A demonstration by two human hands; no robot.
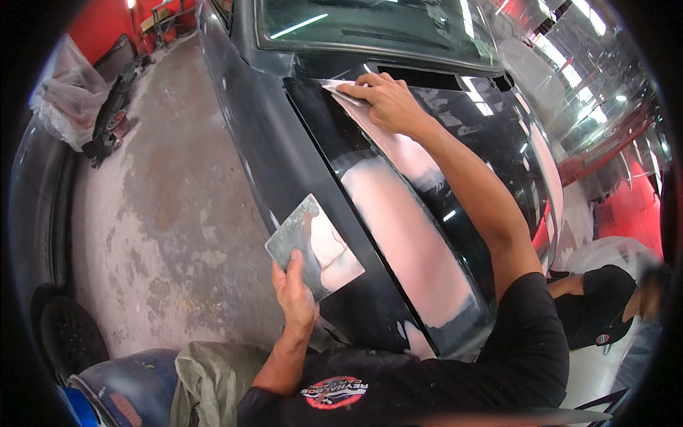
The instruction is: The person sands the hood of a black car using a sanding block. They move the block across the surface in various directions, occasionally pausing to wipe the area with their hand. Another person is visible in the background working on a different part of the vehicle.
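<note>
My left hand (293, 295) grips the lower edge of a flat square mixing board (284, 240), thumb on top. Pale pink body filler (329, 245) is heaped and smeared on the board. My right arm reaches across a car's dark hood (491, 146). Near the windshield, my right hand (391, 103) pinches a thin flat spreader (350, 98), pressed against the hood's far end. A long pink strip of filler (405, 153) runs from the spreader toward me. Closer in, a wide pink filler patch (405, 242) covers a raised part of the hood.
The windshield (377, 25) rises beyond the hood. Another person (594, 306) in a dark shirt is at the right. Clear plastic sheeting (67, 99) covers something at the far left. Another vehicle's wheel (71, 331) sits at the lower left, beside the stained concrete floor (163, 213).
</note>
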